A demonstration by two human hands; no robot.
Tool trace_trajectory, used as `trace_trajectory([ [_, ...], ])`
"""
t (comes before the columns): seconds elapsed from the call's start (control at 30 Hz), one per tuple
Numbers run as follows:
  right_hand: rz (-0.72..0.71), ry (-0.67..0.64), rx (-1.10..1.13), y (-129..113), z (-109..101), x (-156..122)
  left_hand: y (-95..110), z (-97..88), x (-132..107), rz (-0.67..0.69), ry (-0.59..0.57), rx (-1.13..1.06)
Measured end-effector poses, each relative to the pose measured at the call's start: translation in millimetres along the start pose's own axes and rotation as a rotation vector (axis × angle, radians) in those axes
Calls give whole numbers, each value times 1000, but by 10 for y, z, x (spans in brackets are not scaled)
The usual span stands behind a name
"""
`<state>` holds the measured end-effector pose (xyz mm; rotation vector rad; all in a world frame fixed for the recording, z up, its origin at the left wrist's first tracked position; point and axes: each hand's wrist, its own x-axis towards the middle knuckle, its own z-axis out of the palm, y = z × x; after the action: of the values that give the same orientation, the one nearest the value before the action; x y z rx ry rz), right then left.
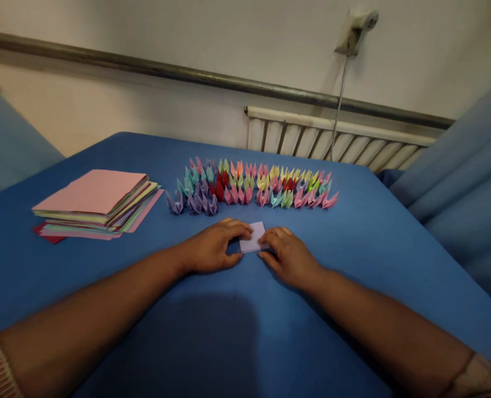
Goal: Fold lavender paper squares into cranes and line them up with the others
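Observation:
A small lavender piece of folded origami paper [252,239] lies on the blue-covered table between my hands. My left hand [214,246] has its fingertips on the paper's left side, with the thumb at the lower left corner. From the other side, my right hand [289,255] grips the right edge, fingertips on top and thumb just below. The fingers partly cover both side edges. Just beyond the hands stand several rows of folded paper cranes [245,196] in pink, purple, teal, red, yellow and green.
To the left sits a tall, uneven stack of coloured paper squares [91,190], pink on top. Behind the table [332,243] are a white radiator [311,135], a metal rail [212,80] and a wall socket with a cord [353,33]. A blue curtain [469,160] hangs at right.

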<state>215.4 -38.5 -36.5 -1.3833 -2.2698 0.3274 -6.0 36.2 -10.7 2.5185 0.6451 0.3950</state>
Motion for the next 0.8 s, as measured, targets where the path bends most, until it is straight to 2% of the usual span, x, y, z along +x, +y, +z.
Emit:
trace_trajectory([
  [0.33,67,37,2,84,38,47,-59,37,58,-48,52,-86],
  [0.53,86,46,12,97,65,45,-98,123,65,-47,100,-13],
  [0.8,145,70,-22,110,98,75,-89,174,99,-198,154,79],
])
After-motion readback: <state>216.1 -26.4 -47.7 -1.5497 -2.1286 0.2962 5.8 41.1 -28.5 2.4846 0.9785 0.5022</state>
